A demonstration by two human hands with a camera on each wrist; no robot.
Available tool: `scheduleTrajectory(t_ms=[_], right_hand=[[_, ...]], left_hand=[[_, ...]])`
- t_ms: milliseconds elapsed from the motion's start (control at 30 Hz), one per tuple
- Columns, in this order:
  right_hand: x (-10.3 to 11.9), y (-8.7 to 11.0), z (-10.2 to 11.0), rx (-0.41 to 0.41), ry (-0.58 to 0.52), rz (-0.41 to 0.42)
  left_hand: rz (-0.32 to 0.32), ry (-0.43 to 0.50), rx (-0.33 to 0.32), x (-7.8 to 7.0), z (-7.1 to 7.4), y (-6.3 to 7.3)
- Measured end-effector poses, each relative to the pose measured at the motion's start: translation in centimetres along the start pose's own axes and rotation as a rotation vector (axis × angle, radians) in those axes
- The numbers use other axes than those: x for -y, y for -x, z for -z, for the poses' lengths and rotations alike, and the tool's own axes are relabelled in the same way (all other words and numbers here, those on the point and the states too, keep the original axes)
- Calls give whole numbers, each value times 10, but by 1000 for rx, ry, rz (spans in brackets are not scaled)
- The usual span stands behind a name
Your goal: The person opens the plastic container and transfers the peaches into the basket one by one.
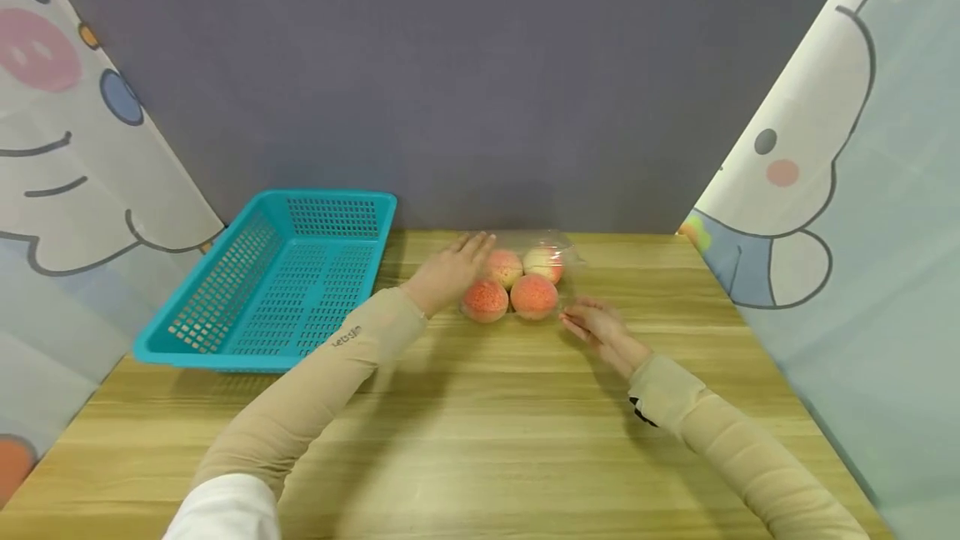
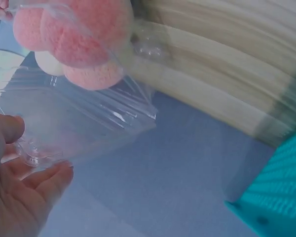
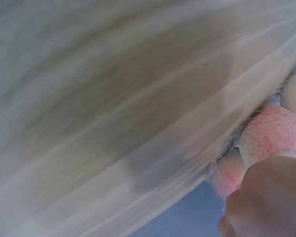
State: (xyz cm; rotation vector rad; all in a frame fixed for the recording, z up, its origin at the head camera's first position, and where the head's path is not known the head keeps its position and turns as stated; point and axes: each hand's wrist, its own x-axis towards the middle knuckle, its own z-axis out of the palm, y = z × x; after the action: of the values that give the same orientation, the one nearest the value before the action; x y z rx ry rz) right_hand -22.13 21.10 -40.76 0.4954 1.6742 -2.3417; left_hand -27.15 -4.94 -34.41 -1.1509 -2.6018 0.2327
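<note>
Several round pink-and-yellow peaches [image 1: 534, 297] sit together in a clear plastic clamshell box [image 1: 567, 250] toward the back of the table. My left hand [image 1: 450, 273] is at the box's left back side. In the left wrist view, the thumb and fingers of that hand [image 2: 29, 192] pinch the edge of the raised clear lid [image 2: 79, 118]. At the front right corner, my right hand [image 1: 598, 327] pinches the box's rim between thumb and fingers. The right wrist view shows this hand [image 3: 271, 197] close beside the peaches [image 3: 271, 133], its fingertips mostly hidden.
A turquoise plastic basket [image 1: 262, 362] with slotted sides stands on the left of the wooden table [image 1: 465, 457]. A grey panel [image 1: 480, 90] rises right behind the box. Cartoon-printed curtains [image 1: 795, 157] border the table on both sides.
</note>
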Motion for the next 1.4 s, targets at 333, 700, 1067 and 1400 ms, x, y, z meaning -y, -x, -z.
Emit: scheduleTrajectory(t_ms=[333, 700, 1067, 1400], right_hand=[[-3, 5, -3, -12, 12, 23], [-1, 9, -5, -19, 42, 26], [4, 8, 8, -54, 594, 239], [12, 1, 18, -66, 852, 623]], left_hand=[[29, 41, 54, -10, -2, -3], [21, 94, 94, -10, 14, -10], [54, 144, 11, -19, -4, 5], [97, 241, -128, -19, -18, 12]])
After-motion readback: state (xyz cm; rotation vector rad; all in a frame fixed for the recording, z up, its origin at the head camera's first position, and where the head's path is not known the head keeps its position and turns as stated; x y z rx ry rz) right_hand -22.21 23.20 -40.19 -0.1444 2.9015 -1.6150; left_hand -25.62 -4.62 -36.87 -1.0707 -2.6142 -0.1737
